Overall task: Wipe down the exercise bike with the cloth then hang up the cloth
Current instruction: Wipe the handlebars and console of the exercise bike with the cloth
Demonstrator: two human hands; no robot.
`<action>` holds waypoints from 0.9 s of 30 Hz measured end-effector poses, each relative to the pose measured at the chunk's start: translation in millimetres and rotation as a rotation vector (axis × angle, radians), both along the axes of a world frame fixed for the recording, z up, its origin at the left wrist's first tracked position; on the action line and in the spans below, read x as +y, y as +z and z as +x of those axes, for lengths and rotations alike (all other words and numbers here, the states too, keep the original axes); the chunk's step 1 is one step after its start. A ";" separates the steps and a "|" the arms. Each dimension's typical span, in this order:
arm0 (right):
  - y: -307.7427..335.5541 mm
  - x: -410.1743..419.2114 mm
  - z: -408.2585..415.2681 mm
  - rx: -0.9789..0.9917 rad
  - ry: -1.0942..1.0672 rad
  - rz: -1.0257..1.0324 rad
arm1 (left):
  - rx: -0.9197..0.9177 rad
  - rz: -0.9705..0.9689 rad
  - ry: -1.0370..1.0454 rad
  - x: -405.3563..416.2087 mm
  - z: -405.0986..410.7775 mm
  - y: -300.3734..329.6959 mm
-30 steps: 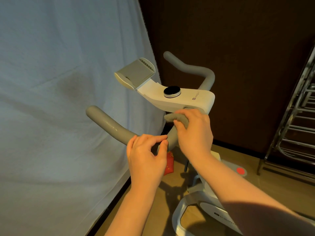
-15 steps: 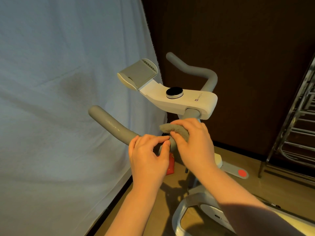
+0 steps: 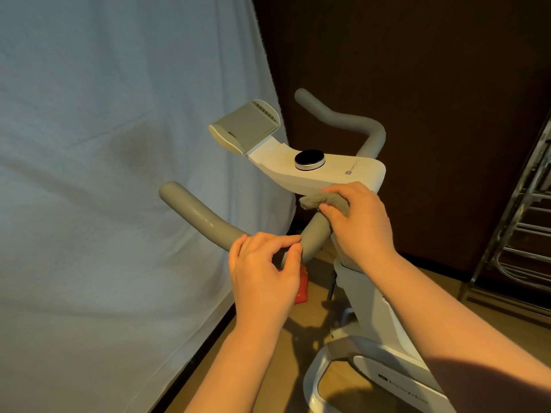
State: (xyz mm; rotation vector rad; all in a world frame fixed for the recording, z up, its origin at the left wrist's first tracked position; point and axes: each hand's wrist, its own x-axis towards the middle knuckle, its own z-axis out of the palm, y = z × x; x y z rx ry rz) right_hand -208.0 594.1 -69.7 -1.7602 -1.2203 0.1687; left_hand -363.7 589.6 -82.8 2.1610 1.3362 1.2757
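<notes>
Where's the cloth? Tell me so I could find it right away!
Find the white exercise bike, then its white console with the round black knob. Just under the console, the right hand grips a small bunched cloth against the handlebar. It is fuzzy and crumpled, unlike the smooth grey bar.

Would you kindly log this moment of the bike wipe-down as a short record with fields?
tool: small grey terry cloth, bunched
right hand: grips the cloth against the grey padded handlebar, just under the white plastic console
left hand: rests at the handlebar's bend, fingers curled on it
console top: round black dial, grey ribbed device holder
nearby: metal wire rack at right, pale sheet at left
cloth hung: not yet
</notes>
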 end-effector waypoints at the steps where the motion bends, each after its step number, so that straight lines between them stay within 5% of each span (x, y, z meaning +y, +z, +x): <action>1: -1.9 -2.3 -7.1 -0.003 -0.033 0.007 | 0.001 0.003 0.001 -0.3 -0.2 0.0; 6: -10.0 -19.2 -16.5 -0.088 0.113 0.009 | 0.009 0.019 -0.012 0.7 -1.5 -0.1; 10: -8.5 5.9 4.9 -0.001 -0.049 0.034 | 0.005 0.005 -0.009 0.8 -0.4 0.0; 19: -15.7 19.9 -16.8 0.845 -0.347 0.304 | 0.004 0.013 -0.005 2.4 -0.5 -2.0; 27: -24.6 9.4 -33.8 0.968 -0.372 0.324 | 0.016 0.043 -0.033 3.5 -1.3 -2.2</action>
